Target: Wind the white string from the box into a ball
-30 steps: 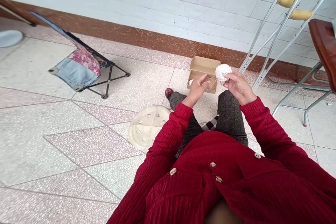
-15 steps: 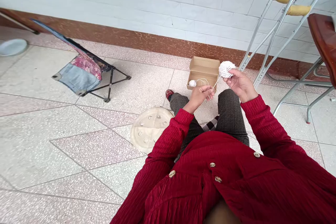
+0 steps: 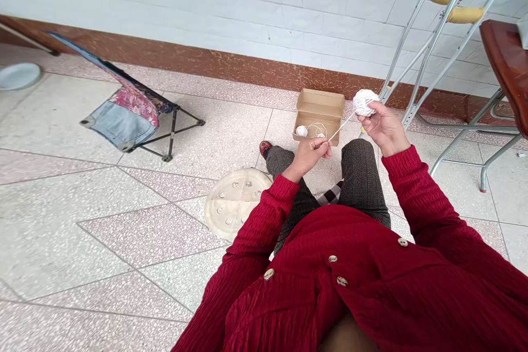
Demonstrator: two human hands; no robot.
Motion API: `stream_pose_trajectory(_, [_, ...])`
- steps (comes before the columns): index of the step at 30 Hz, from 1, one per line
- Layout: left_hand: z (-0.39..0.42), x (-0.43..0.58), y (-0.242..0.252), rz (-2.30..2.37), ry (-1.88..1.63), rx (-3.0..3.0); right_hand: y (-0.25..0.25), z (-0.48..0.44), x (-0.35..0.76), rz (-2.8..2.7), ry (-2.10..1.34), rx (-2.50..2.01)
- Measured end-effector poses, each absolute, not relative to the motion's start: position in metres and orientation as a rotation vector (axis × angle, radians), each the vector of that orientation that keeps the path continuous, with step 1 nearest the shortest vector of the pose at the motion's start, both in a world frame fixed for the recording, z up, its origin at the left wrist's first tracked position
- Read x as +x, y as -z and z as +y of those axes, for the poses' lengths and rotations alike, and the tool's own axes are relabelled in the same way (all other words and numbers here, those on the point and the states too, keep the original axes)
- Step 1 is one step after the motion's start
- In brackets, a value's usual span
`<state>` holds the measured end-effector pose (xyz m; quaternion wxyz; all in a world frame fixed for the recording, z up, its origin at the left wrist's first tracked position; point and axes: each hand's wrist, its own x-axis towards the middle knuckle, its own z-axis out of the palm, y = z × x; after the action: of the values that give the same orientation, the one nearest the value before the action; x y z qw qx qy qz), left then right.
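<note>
My right hand (image 3: 384, 125) grips a ball of white yarn (image 3: 364, 103) by its right side, above my right knee. A taut strand of yarn (image 3: 342, 127) runs from the ball down to my left hand (image 3: 312, 155), whose thumb and fingers are pinched on it. Just beyond my left hand, on the floor, an open cardboard box (image 3: 320, 100) holds a smaller ball of white yarn (image 3: 301, 131) and loose loops of strand. My left fingers overlap the box's front edge in view; whether they touch it I cannot tell.
A folding chair (image 3: 136, 118) stands to the left. A round pale lid-like disc (image 3: 223, 203) lies by my left leg. Crutches (image 3: 429, 49) lean on the wall at right, near a brown seat (image 3: 505, 66) with metal legs. A pale basin (image 3: 20, 76) sits far left.
My right hand has moved right with the yarn ball, away from my left hand. The strand showing between my hands is longer. My left hand has shifted slightly left and down.
</note>
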<state>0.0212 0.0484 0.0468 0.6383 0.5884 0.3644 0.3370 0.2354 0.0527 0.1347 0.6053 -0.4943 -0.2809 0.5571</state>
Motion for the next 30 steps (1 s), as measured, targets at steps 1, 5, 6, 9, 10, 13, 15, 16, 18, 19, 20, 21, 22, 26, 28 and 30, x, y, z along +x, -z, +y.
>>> stream_pose_trajectory(1, [0.051,0.022,-0.044,0.852,-0.766,1.303,-0.136,0.051,0.234,-0.66,-1.278,-1.145])
stream_pose_trajectory(5, [0.06,0.025,-0.033,0.893,-0.792,1.161,-0.142,0.041,0.224,-0.662,-1.281,-1.124])
stream_pose_trajectory(6, [0.062,0.026,-0.031,0.904,-0.808,1.142,-0.144,0.039,0.221,-0.658,-1.289,-1.116])
stream_pose_trajectory(9, [0.064,0.027,-0.03,0.965,-0.838,1.113,-0.147,0.033,0.217,-0.674,-1.299,-1.119])
stream_pose_trajectory(10, [0.064,0.026,-0.031,0.977,-0.841,1.109,-0.147,0.033,0.217,-0.69,-1.295,-1.132])
stream_pose_trajectory(13, [0.058,0.024,-0.037,0.932,-0.804,1.134,-0.143,0.038,0.221,-0.76,-1.233,-1.188])
stream_pose_trajectory(15, [0.052,0.022,-0.044,0.877,-0.766,1.165,-0.135,0.046,0.226,-0.788,-1.174,-1.224])
stream_pose_trajectory(16, [0.049,0.021,-0.048,0.852,-0.754,1.176,-0.13,0.05,0.229,-0.782,-1.161,-1.241])
stream_pose_trajectory(18, [0.043,0.019,-0.056,0.793,-0.731,1.183,-0.12,0.058,0.233,-0.737,-1.171,-1.265])
stream_pose_trajectory(19, [0.041,0.018,-0.06,0.757,-0.715,1.184,-0.116,0.061,0.234,-0.71,-1.185,-1.272])
stream_pose_trajectory(20, [0.04,0.017,-0.063,0.719,-0.695,1.186,-0.112,0.063,0.235,-0.687,-1.195,-1.277])
stream_pose_trajectory(21, [0.039,0.017,-0.065,0.685,-0.675,1.188,-0.11,0.065,0.235,-0.669,-1.199,-1.281])
stream_pose_trajectory(22, [0.039,0.016,-0.065,0.66,-0.654,1.192,-0.108,0.066,0.234,-0.658,-1.198,-1.283])
stream_pose_trajectory(26, [0.045,0.012,-0.055,0.672,-0.589,1.218,-0.113,0.063,0.233,-0.654,-1.203,-1.27])
stream_pose_trajectory(28, [0.048,0.009,-0.044,0.711,-0.566,1.24,-0.12,0.061,0.236,-0.679,-1.185,-1.242])
stream_pose_trajectory(30, [0.052,0.005,-0.033,0.742,-0.53,1.286,-0.128,0.059,0.241,-0.704,-1.118,-1.213])
